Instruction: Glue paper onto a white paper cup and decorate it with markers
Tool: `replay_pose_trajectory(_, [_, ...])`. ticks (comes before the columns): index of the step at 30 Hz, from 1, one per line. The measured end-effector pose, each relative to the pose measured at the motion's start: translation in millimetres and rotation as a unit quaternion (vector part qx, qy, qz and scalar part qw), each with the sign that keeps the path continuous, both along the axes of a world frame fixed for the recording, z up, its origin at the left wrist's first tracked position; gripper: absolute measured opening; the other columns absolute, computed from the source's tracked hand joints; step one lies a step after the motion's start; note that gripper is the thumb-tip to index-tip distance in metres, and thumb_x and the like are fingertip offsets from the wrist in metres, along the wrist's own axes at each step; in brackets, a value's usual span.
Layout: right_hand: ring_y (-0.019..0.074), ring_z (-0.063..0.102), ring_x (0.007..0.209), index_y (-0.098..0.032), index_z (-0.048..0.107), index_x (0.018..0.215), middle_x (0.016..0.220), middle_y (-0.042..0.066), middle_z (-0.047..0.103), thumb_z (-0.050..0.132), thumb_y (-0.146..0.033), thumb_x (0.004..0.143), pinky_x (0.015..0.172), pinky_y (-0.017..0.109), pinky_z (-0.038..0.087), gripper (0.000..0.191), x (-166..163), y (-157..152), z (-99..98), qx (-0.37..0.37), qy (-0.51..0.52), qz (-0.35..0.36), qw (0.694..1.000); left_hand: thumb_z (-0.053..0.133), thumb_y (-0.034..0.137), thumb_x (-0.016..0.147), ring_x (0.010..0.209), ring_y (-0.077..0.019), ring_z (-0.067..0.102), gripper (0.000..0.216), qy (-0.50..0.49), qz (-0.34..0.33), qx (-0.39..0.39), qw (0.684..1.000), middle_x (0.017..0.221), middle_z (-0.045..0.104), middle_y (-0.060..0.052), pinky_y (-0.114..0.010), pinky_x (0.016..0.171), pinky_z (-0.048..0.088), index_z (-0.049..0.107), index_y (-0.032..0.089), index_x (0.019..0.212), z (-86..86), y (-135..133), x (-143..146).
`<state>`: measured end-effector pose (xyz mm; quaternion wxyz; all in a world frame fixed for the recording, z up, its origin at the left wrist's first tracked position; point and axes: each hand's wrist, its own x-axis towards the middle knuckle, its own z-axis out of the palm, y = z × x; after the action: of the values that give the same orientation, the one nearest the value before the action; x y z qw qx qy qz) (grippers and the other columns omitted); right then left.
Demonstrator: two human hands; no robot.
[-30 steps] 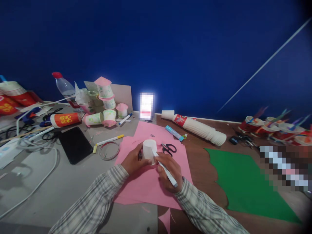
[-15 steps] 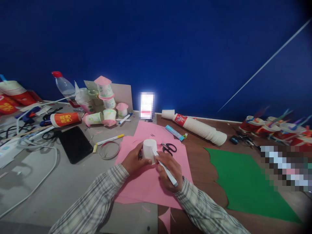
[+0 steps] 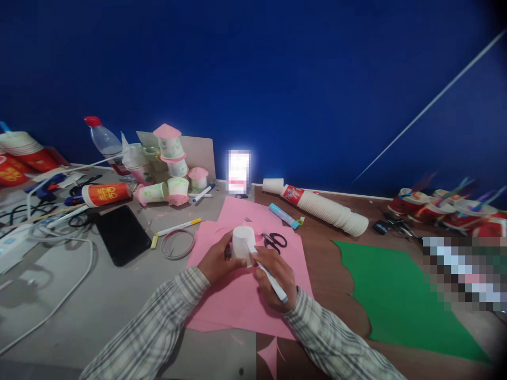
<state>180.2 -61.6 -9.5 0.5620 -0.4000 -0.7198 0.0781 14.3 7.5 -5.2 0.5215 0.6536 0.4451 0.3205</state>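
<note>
Above the pink paper sheets (image 3: 222, 303), my left hand (image 3: 219, 258) is closed around the side of a small white paper cup (image 3: 243, 243). A white marker (image 3: 275, 283) with a grey end is gripped in my right hand (image 3: 279, 274). Its tip end points at the cup's right side; whether the tip touches, and any mark there, I cannot make out. Black-handled scissors (image 3: 275, 241) lie on the pink paper just beyond my right hand.
Left of the paper are a phone (image 3: 122, 235), a yellow-capped marker (image 3: 178, 227) and a wire coil (image 3: 178, 244). Decorated cups (image 3: 170, 145) stand stacked behind. A long cup stack (image 3: 328, 208) lies at the back right, near green paper (image 3: 404, 301). Cables (image 3: 89, 274) cross the left side.
</note>
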Motion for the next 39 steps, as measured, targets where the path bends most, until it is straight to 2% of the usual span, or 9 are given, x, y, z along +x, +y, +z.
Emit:
replay_pose_trajectory(15, [0.0277, 0.066, 0.091, -0.021, 0.06, 0.107, 0.096, 0.012, 0.067, 0.056, -0.01, 0.074, 0.073, 0.042, 0.059, 0.035, 0.9, 1.0, 0.8, -0.002, 0.004, -0.006, 1.0, 0.073, 0.02, 0.051, 0.082, -0.0195, 0.058, 0.071, 0.007, -0.005, 0.007, 1.0, 0.094, 0.062, 0.001, -0.031, 0.072, 0.049, 0.044, 0.024, 0.115, -2.1, 1.0, -0.9])
replay_pose_trajectory(21, [0.0288, 0.065, 0.093, -0.02, 0.062, 0.102, 0.087, 0.01, 0.068, 0.056, -0.008, 0.071, 0.075, 0.043, 0.058, 0.033, 1.5, 1.1, -0.5, 0.009, 0.006, 0.016, 1.0, 0.073, 0.021, 0.05, 0.08, -0.0191, 0.058, 0.07, 0.01, -0.006, -0.004, 1.0, 0.093, 0.063, 0.001, -0.03, 0.069, 0.049, 0.044, 0.024, 0.115, -1.9, 1.1, -1.1])
replay_pose_trajectory(29, [0.027, 0.066, 0.087, -0.021, 0.061, 0.106, 0.098, 0.012, 0.067, 0.055, -0.01, 0.073, 0.07, 0.04, 0.058, 0.035, 2.6, 1.1, -0.7, -0.009, 0.015, 0.004, 1.0, 0.073, 0.021, 0.051, 0.086, -0.021, 0.057, 0.072, 0.0, -0.013, 0.001, 1.0, 0.099, 0.062, -0.001, -0.033, 0.076, 0.048, 0.043, 0.023, 0.117, -3.8, 1.8, -1.7])
replay_pose_trajectory(39, [0.0247, 0.065, 0.079, -0.019, 0.062, 0.101, 0.087, 0.009, 0.068, 0.051, -0.011, 0.075, 0.067, 0.039, 0.056, 0.029, 4.3, 3.0, 3.7, -0.03, 0.042, -0.007, 0.999, 0.073, 0.022, 0.052, 0.088, -0.0217, 0.055, 0.068, -0.082, -0.04, -0.034, 0.995, 0.1, 0.061, -0.003, -0.033, 0.077, 0.046, 0.046, 0.022, 0.114, 1.2, 1.7, -3.1])
